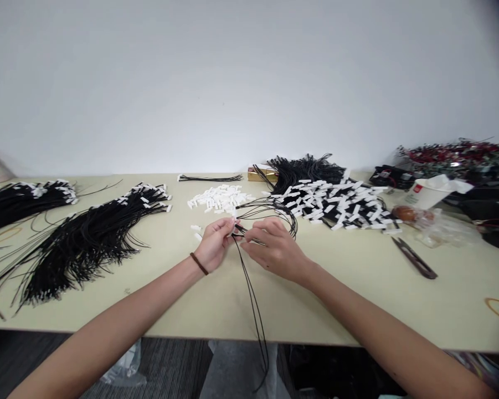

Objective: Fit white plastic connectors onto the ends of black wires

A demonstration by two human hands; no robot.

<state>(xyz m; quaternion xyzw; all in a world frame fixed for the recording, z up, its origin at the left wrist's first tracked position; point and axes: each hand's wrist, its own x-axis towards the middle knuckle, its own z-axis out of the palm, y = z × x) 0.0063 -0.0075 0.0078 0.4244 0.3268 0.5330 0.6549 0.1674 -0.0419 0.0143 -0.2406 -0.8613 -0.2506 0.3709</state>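
from my end of the head view, i see both bare hands meeting over the middle of the pale table [170,299]. my left hand [219,238] is clamped on a small white connector [234,213], thumb and fingers pressed together around it, with a brown band [199,264] at the wrist. the connector is plain white, slim and short; its top pokes up past the fingertips and the rest is covered, so i cannot read its openings. my right hand [274,249] sits just beside it, fingers drawn together on black wires [252,284]; i cannot tell how many strands it pinches.

those wires look thin, smooth and dark. a few drop from between the hands in a loose, narrow curve over the table's front edge, while others spread in wide loops behind the right hand. short dark ends show in the gap between the two hands.

just beyond the connector lies a pile of loose white connectors [220,198], small and bright. to the right is a heap of wired connectors [336,205], white tips over black strands. well off to the left rests a thick black bundle [87,238], white-tipped at its far end. the snips [415,259] lie on the right, near a paper cup [424,194].
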